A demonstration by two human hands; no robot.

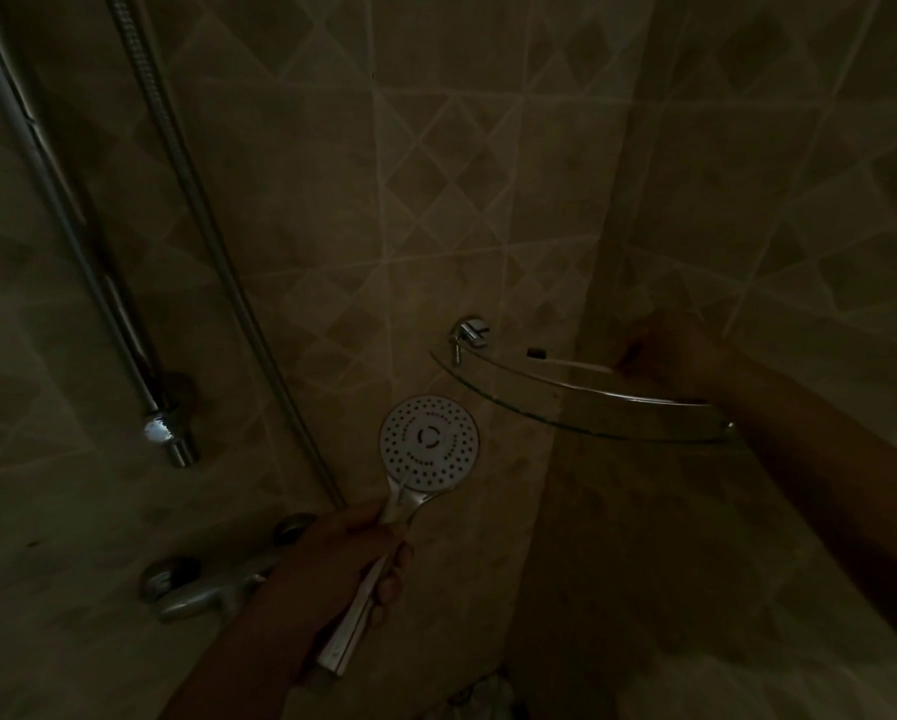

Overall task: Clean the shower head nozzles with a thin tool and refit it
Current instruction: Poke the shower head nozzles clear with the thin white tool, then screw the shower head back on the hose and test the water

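Observation:
A round white shower head (429, 443) faces me, low in the middle of the head view, its nozzle holes showing. My left hand (350, 556) grips its chrome handle from below. A thin brush-like tool (571, 360) with a dark tip and a white handle lies along the glass corner shelf (565, 407). My right hand (667, 356) reaches over the shelf from the right, and its fingers close on the handle end of the tool. The scene is very dim, so finger detail is faint.
A metal hose (212, 241) runs down the tiled wall to the left of the shower head. Further left stands the chrome slide rail (79, 236) with its lower bracket (168, 433). The mixer tap (202, 589) sits just left of my left hand.

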